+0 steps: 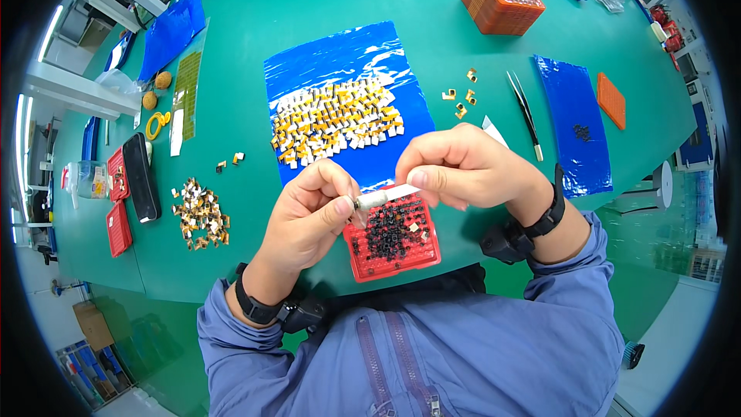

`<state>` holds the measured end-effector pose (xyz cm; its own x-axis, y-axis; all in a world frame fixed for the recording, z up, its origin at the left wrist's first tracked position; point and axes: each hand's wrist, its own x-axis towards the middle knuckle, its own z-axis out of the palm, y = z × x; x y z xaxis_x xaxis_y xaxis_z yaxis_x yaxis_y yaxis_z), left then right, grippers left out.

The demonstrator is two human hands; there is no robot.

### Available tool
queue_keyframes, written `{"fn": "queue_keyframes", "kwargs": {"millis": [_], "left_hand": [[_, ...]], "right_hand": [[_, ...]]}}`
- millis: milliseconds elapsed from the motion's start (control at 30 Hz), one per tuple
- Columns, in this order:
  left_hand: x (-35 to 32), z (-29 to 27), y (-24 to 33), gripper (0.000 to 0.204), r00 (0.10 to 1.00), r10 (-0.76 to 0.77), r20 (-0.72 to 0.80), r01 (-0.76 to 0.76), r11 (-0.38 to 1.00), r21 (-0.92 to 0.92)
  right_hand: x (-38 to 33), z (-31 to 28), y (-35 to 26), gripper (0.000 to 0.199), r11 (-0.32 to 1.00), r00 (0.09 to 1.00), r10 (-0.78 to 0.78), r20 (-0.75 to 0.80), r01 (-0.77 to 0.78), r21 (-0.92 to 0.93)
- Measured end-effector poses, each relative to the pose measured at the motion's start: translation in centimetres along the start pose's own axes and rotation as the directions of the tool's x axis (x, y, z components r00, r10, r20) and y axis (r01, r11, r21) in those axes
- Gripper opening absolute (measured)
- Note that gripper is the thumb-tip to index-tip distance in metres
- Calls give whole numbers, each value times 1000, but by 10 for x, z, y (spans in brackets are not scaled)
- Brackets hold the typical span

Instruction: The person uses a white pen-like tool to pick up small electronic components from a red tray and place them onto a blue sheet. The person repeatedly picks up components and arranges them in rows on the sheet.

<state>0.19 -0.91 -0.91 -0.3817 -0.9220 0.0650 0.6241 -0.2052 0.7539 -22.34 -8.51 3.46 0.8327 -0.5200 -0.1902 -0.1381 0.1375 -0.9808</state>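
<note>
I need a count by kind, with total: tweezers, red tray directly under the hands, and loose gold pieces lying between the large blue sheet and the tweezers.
Tweezers: 1
Red tray: 1
Loose gold pieces: 4
Total: 6

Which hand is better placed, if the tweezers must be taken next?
Probably the right hand: it is nearer to the tweezers, though it pinches a white strip. The left hand is farther away.
</note>
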Motion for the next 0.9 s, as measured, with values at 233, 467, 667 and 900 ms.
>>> {"fn": "queue_keyframes", "kwargs": {"millis": [233, 467, 667, 900], "left_hand": [[0, 4, 3, 13, 1000, -24, -14, 26, 995, 93], [-1, -1, 0, 9, 1000, -5, 11, 5, 1000, 23], [0, 3, 1, 10, 999, -32, 18, 31, 998, 58], [0, 5, 1, 11, 996, -32, 84, 26, 997, 74]], "right_hand": [[1, 1, 8, 13, 983, 984, -174, -37, 171, -69], [2, 1, 7, 14, 986, 988, -153, -19, 151, -64], [3, -3, 16, 17, 936, 952, -307, 6, 303, -180], [0, -13, 12, 18, 893, 938, -345, 26, 336, -299]]}}
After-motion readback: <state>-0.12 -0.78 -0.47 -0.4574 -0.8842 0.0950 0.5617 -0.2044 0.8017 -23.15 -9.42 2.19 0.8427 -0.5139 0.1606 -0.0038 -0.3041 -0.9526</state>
